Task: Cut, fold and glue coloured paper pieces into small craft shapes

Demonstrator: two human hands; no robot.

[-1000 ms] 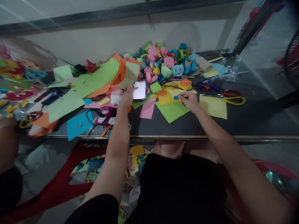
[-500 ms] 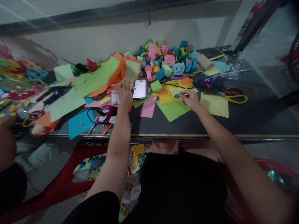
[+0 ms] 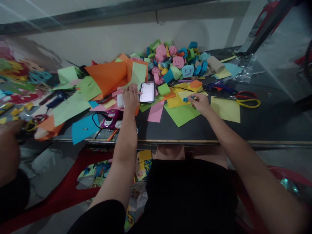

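My left hand (image 3: 131, 96) lies at the left edge of a lit smartphone (image 3: 147, 93), fingers stretched out, one fingertip at the screen. A white object (image 3: 120, 100) shows partly beneath this hand. Between thumb and fingers, my right hand (image 3: 200, 103) pinches a small blue paper piece (image 3: 187, 99). Below that piece are yellow sheets (image 3: 173, 102) and a green sheet (image 3: 181, 114). A green paper cube (image 3: 164, 89) sits just right of the phone, and a pink sheet (image 3: 156, 111) lies in front of it.
Folded paper shapes (image 3: 177, 61) are heaped against the wall. Scissors (image 3: 248, 100) and a blue glue gun (image 3: 220, 86) lie on the right. A purple power strip (image 3: 112, 119) is near the front edge. At far left is another person's hand (image 3: 11, 130).
At the back left, the large green sheet has shifted, and more of an orange sheet shows there. The other person's hand has come further into view. My hands stay almost still.
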